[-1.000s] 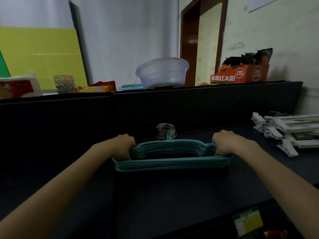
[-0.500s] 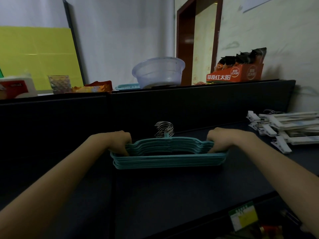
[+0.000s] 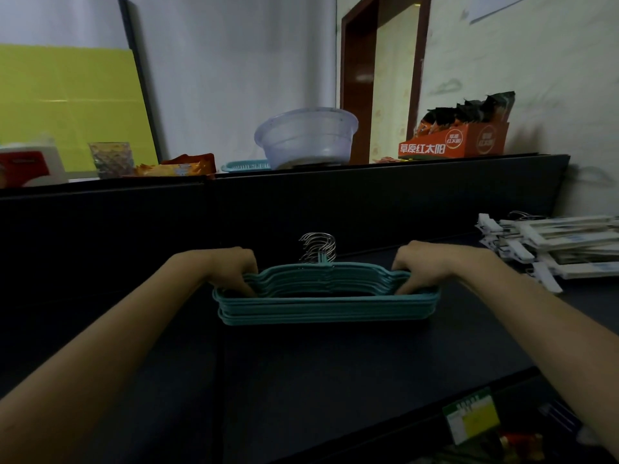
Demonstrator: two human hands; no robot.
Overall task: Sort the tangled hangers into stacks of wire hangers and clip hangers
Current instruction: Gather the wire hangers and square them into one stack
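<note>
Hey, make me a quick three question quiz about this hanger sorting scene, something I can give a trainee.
1. True or false: the white clip hangers lie to the right of the teal hanger stack.
2. Which holds the teal hanger stack? A, the left hand alone; B, the right hand alone; C, both hands.
3. Fill in: the metal hooks sit on the stack's ___ side, near or far from the person.
Key: 1 true; 2 C; 3 far.

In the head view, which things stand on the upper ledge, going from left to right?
Red-and-white box → patterned glass → orange snack packet → clear plastic basin → orange carton of sachets.
</note>
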